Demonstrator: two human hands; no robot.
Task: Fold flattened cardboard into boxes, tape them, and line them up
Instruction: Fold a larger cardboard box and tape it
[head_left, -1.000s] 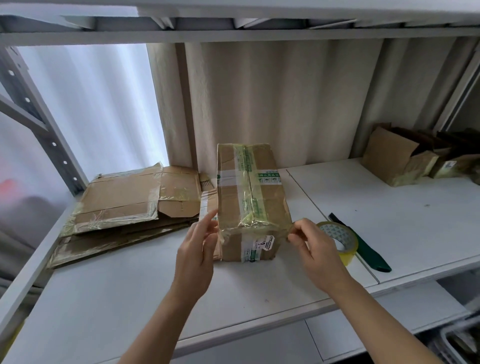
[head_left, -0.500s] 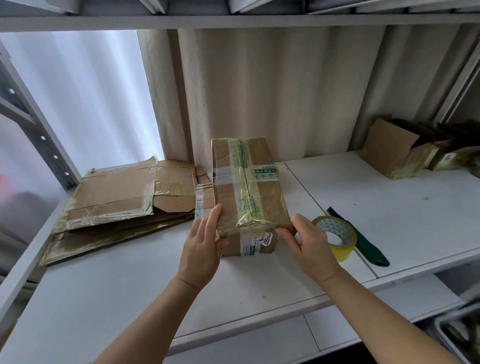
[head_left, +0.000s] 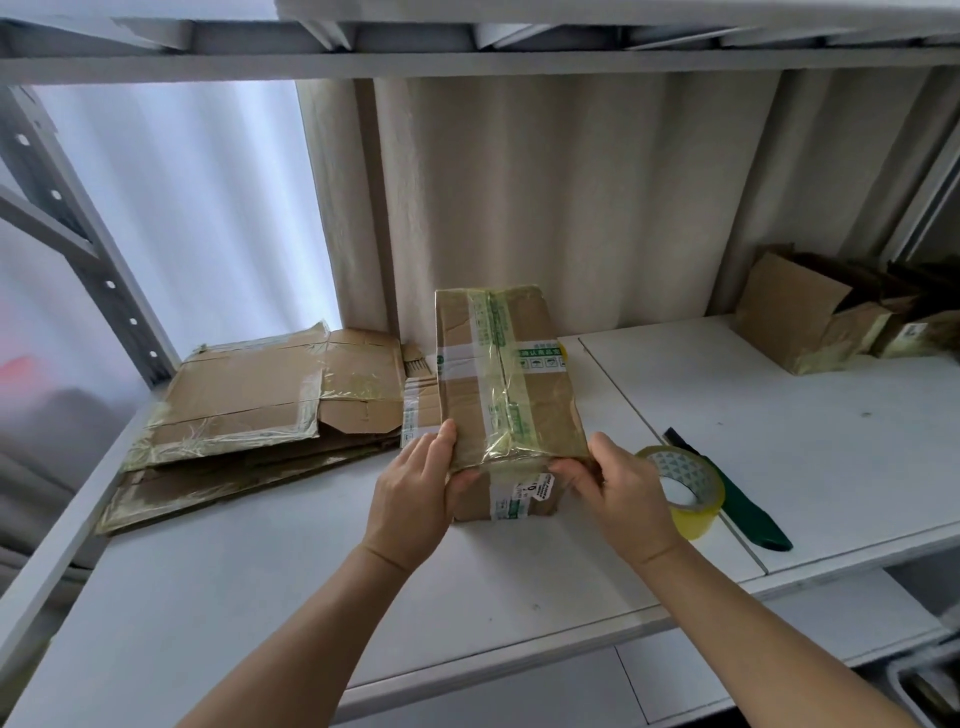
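A taped-up brown cardboard box (head_left: 504, 384) stands on the white shelf (head_left: 260, 597), its long side running away from me. My left hand (head_left: 415, 493) grips its near left corner, thumb on the front face and fingers along the side. My right hand (head_left: 618, 493) grips the near right corner, fingers curled under the top edge. A stack of flattened cardboard (head_left: 249, 410) lies to the left of the box. A roll of yellowish tape (head_left: 685, 488) sits just right of my right hand.
A dark green cutter (head_left: 743, 509) lies beside the tape roll. Two folded boxes (head_left: 810, 322) stand at the far right of the shelf against the corrugated wall. A grey upright post (head_left: 93, 249) rises at the left. The shelf's front edge runs below my wrists.
Both hands have closed in from touching the box's near corners to gripping them. The box has hardly shifted on the shelf.
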